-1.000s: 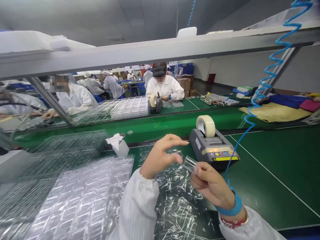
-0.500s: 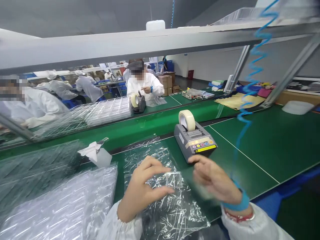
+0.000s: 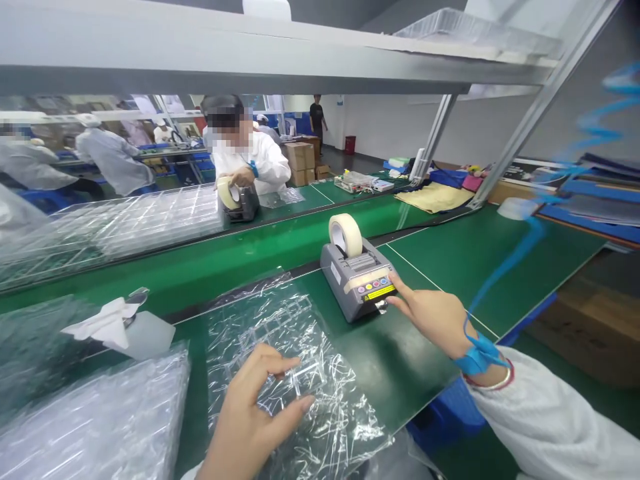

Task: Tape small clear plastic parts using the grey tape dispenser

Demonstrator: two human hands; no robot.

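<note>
My left hand [image 3: 273,393] holds a small clear plastic frame [image 3: 311,377] between thumb and fingertips, above a crinkled clear plastic sheet [image 3: 350,427]. The frame is see-through, so its edges are hard to separate from the sheet. My right hand [image 3: 425,310] is at the front right corner of a grey tape dispenser [image 3: 357,273], index finger and thumb apart, with the thumb by its shiny front edge. Whether a strip of tape lies between those fingers cannot be made out. A cream tape roll [image 3: 350,235] stands upright on the dispenser.
Clear plastic trays [image 3: 105,420] are stacked at left, with a white crumpled piece [image 3: 107,323] behind them. A green divider [image 3: 280,247] runs along the bench below a shelf [image 3: 250,53]. Across it, a co-worker [image 3: 250,153] reaches to another dispenser [image 3: 237,200]. A blue coiled cord [image 3: 515,257] hangs at right.
My right hand has come to the front of the tape dispenser, and its fingers have spread from a curl. The left hand keeps the frame over the sheet. The view has turned right.
</note>
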